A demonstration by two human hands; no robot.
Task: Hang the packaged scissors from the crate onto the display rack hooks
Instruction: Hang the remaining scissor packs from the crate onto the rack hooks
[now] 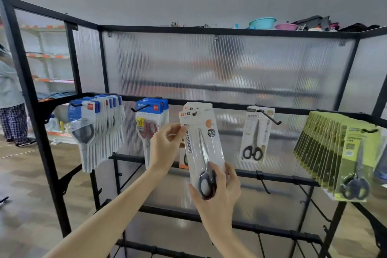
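Both hands hold 1 white pack (201,142) of scissors up in front of the black rack (230,107). The left hand (165,148) pinches the pack's left edge near the top, with its fingers (177,130) curled round the edge. The right hand (217,192) grips the bottom of the pack, thumb on the left side and fingers (230,176) bent round the right side, just beside the black handles inside. The pack is a bit tilted, with its top leaning left. Its top is right at a hook (195,113) on the top bar, above the left fingers; the hook seems to poke through the pack's hole, but it is hard to tell. Another white pack (199,108) hangs just behind it on the same hook. To the left of the left fingers hang blue packs (151,119) with red scissors, and farther left is a big bunch of blue packs (98,128). To the right of the right fingers hangs 1 pack with black scissors (254,136) on a long hook (270,117). Far right is a thick row of green packs (339,153). On top of the rack sit a teal bowl (262,22) and a pink bowl (285,26). A person (10,98) in checked trousers stands at the far left.
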